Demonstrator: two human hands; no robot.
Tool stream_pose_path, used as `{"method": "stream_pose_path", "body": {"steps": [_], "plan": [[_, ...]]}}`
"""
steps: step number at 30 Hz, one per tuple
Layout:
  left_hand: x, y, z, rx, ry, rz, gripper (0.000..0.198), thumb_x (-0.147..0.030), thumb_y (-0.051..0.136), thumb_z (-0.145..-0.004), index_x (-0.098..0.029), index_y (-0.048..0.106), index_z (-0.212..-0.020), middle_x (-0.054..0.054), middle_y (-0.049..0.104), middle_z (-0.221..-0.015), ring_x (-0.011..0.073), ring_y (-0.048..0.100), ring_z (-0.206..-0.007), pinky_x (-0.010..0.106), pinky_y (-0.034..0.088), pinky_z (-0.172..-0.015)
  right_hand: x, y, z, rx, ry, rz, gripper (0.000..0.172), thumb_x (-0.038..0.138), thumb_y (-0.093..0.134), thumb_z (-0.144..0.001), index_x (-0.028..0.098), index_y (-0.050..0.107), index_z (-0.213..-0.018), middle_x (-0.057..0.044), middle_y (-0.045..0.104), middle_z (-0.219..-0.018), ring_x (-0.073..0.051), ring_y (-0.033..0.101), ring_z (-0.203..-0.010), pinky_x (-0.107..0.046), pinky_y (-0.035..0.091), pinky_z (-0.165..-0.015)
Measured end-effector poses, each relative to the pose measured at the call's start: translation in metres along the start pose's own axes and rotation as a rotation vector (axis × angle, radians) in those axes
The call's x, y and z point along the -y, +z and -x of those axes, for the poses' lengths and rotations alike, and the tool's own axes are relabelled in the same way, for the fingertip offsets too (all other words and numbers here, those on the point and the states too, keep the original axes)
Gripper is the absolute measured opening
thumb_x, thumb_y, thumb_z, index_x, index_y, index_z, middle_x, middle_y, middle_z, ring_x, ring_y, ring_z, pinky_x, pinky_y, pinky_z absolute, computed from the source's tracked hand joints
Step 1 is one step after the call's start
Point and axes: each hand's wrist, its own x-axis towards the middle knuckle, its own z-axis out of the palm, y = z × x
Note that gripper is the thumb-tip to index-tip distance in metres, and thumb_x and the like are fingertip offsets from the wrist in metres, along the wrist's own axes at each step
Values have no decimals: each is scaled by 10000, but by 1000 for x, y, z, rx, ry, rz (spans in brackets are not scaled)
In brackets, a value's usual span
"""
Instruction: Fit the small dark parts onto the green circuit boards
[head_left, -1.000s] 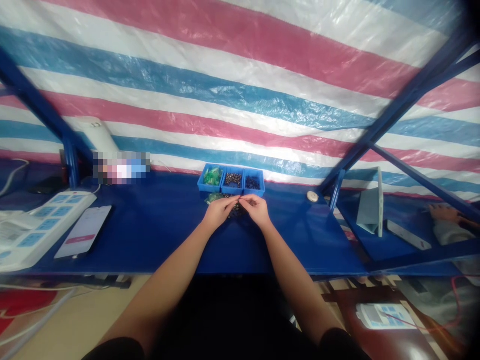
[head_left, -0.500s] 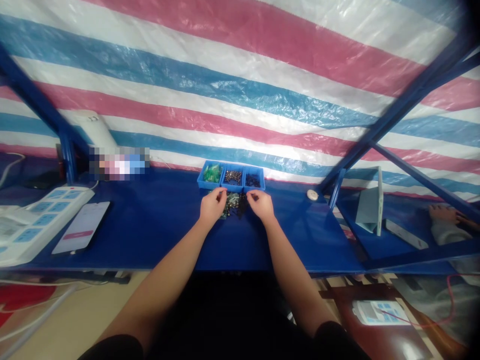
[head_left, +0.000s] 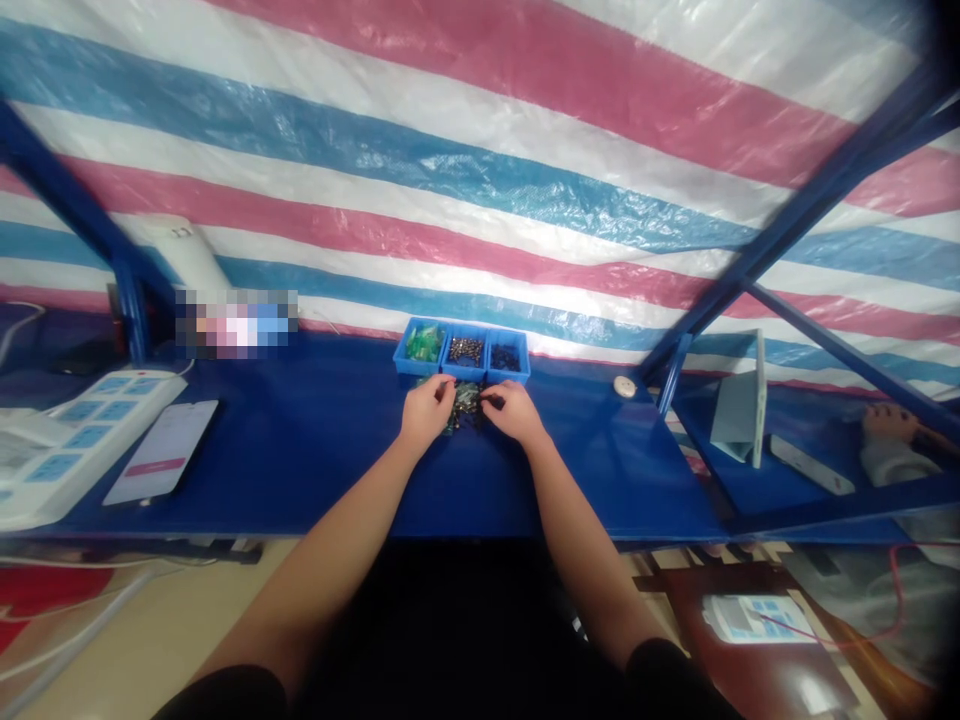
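My left hand [head_left: 425, 411] and my right hand [head_left: 514, 410] rest on the blue table [head_left: 337, 450], one on each side of a small heap of green and dark parts [head_left: 466, 407]. Both hands have their fingers curled in a pinch at the heap's edges; what they hold is too small to name. Just behind the heap stand three small blue bins [head_left: 463, 354]: green parts on the left, dark metallic parts in the middle, dark parts on the right.
A phone [head_left: 165, 450] and a white power strip [head_left: 67, 440] lie at the left. A small round white object [head_left: 624, 386] sits right of the bins. Blue frame bars [head_left: 750, 270] rise at the right; another person's hand [head_left: 889, 422] shows beyond them.
My hands, pinched together over the heap a second ago, moved apart and dropped to its sides; the right hand has since edged back toward the heap.
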Motion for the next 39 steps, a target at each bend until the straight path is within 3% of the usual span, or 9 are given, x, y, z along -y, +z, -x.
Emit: {"method": "stream_pose_path", "body": {"steps": [5,12,18,25,29,33,39], "plan": [[-3,-1,0,23,16,12,245,-358,481,-890,-225,674,-964,-16,631,-638,129,574,-574,235,427,-609,-7,-3,3,129,-14,-30,326,88,569,-712,229,734,-955,-49,645,-889,-186,567,-806,-330,479,-817],[-4,-1,0,46,31,19,233,-334,475,-892,-224,672,-953,-24,607,-610,122,557,-555,235,414,-600,-6,-1,5,114,-8,-116,447,6,495,-671,201,709,-1012,-48,649,-934,-138,589,-710,-278,507,-765],[-5,-1,1,48,33,22,234,-331,474,-893,-225,674,-955,-24,613,-624,122,554,-556,235,417,-606,-7,-1,4,58,-44,-107,371,27,497,-731,207,719,-968,-53,680,-923,-163,617,-776,-299,508,-790],[-4,-1,0,80,31,30,231,-336,481,-895,-223,673,-954,-29,613,-627,112,550,-554,227,403,-591,-6,-1,5,49,-51,-116,257,97,545,-771,217,727,-906,-35,699,-871,-155,611,-714,-288,505,-734],[-2,0,1,100,61,18,243,-349,482,-904,-221,677,-974,-18,635,-657,117,570,-579,226,413,-600,-4,1,4,-94,14,-170,211,155,561,-780,219,713,-911,-21,705,-895,-145,597,-666,-283,509,-721],[-2,3,2,206,203,1,279,-383,549,-882,-234,660,-1091,-2,670,-714,141,603,-644,247,431,-644,4,2,3,-288,75,-208,166,210,551,-802,214,701,-874,-23,690,-872,-146,580,-654,-283,502,-699],[-2,6,1,260,320,-41,255,-379,579,-877,-239,675,-1067,8,676,-710,158,609,-670,282,427,-701,19,1,5,-280,58,-247,163,206,545,-801,215,702,-843,-14,625,-776,-132,544,-620,-268,486,-644]]}}
